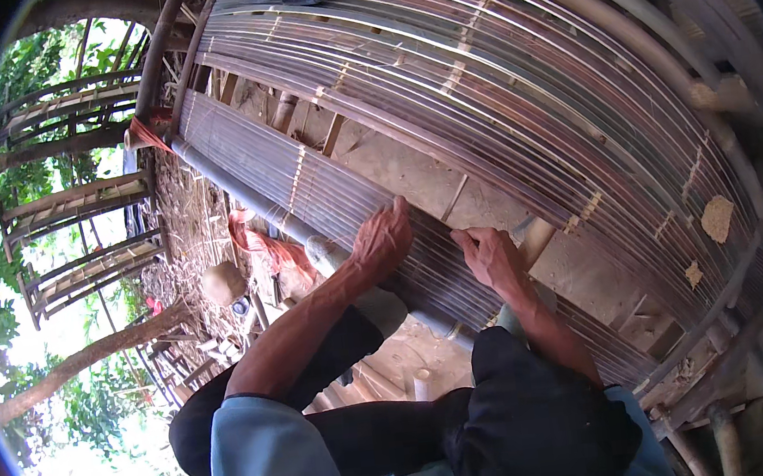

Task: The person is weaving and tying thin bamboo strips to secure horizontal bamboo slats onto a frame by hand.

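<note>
Mat (247, 154) lying along a pole (242, 192) before the person, looks part-bound.
Pale ties (298, 174) cross its left stretch, none visible between the hands; remainder unclear. Left hand (383, 238) and right hand (487, 255) curled at far edge, grip can't tell.

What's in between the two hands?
In the head view, thin dark slats lie between the left hand and the right hand.

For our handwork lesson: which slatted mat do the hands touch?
The narrower, nearer mat: left hand and right hand touch it; the wider mat lies farther off.
</note>
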The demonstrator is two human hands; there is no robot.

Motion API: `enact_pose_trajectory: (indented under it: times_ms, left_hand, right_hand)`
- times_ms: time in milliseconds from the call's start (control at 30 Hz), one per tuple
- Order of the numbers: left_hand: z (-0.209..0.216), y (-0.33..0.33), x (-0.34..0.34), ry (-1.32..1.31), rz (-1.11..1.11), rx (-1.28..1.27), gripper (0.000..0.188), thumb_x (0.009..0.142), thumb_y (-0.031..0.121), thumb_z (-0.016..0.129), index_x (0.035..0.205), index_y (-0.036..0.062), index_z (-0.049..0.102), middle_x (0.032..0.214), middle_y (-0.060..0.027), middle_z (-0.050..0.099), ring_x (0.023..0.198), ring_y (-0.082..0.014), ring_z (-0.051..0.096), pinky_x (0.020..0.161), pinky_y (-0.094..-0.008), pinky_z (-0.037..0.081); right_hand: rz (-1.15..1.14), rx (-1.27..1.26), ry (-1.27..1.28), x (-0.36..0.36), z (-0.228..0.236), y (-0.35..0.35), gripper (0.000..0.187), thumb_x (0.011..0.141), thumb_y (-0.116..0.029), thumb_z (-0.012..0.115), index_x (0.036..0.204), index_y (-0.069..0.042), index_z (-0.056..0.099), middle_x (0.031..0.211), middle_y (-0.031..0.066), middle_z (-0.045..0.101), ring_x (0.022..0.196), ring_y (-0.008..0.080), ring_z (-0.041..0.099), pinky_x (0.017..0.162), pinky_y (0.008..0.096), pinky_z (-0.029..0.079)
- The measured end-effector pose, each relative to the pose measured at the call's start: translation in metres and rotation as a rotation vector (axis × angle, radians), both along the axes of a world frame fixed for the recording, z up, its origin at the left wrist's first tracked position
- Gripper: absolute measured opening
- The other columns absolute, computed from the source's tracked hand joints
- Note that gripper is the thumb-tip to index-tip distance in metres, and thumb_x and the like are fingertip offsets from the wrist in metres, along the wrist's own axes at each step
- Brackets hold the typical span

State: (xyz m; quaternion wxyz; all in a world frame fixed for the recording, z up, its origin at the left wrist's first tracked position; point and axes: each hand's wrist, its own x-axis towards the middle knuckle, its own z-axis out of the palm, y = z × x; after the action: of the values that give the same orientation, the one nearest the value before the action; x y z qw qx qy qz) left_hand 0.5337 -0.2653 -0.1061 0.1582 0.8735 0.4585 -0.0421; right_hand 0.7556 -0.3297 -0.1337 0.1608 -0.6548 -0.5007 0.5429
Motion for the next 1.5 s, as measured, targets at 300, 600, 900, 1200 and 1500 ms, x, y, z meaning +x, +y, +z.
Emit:
enact_pose_trajectory:
  times_ms: [300,600,900,1200,1500]
  left_hand:
    - [0.042,0.038,-0.04,0.117,0.315,-0.649,0.033,0.08,0.039,0.075,0.095,0.01,0.074,0.092,-0.0181,0.072,0.087,-0.0389,0.07,0.076,-0.0473,0.056]
    - [0.037,0.005,-0.063,-0.132,0.054,-0.119,0.027,0.081,0.022,0.076,0.106,0.0105,0.072,0.097,-0.0078,0.068,0.086,-0.0273,0.07,0.071,-0.0384,0.058]
    - [-0.008,-0.014,-0.051,-0.202,0.033,-0.021,0.013,0.084,0.007,0.06,0.096,0.0076,0.066,0.089,-0.0096,0.062,0.079,-0.027,0.068,0.062,-0.0401,0.057]
    - [-0.002,0.007,-0.044,-0.096,-0.05,-0.092,0.011,0.085,0.006,0.058,0.096,0.0032,0.057,0.086,-0.0122,0.06,0.068,-0.0321,0.065,0.057,-0.0437,0.053]
    - [0.036,0.022,-0.047,0.112,0.126,-0.509,0.022,0.09,0.014,0.06,0.107,0.0008,0.057,0.107,-0.0191,0.065,0.087,-0.0364,0.066,0.08,-0.0443,0.053]
  right_hand:
    - [0.044,-0.028,-0.045,0.001,0.0,-0.002,0.043,0.099,-0.05,0.056,0.1,-0.012,0.077,0.088,0.0255,0.071,0.088,0.0455,0.068,0.076,0.0512,0.055]
    - [0.037,0.027,-0.01,0.0,0.004,-0.001,0.041,0.099,-0.045,0.057,0.096,-0.009,0.076,0.086,0.0246,0.07,0.086,0.0449,0.068,0.074,0.0511,0.054]
    - [0.035,0.079,-0.014,0.001,0.001,-0.003,0.04,0.099,-0.043,0.059,0.093,-0.007,0.074,0.081,0.0247,0.069,0.08,0.0454,0.068,0.067,0.0505,0.053]
    - [0.049,0.069,0.068,0.005,-0.007,-0.003,0.042,0.101,-0.045,0.056,0.096,-0.006,0.073,0.085,0.0251,0.069,0.083,0.0458,0.067,0.068,0.0519,0.052]
    - [0.04,0.067,0.067,0.003,-0.009,-0.005,0.047,0.101,-0.048,0.053,0.096,-0.006,0.073,0.087,0.0242,0.07,0.088,0.0463,0.067,0.075,0.051,0.054]
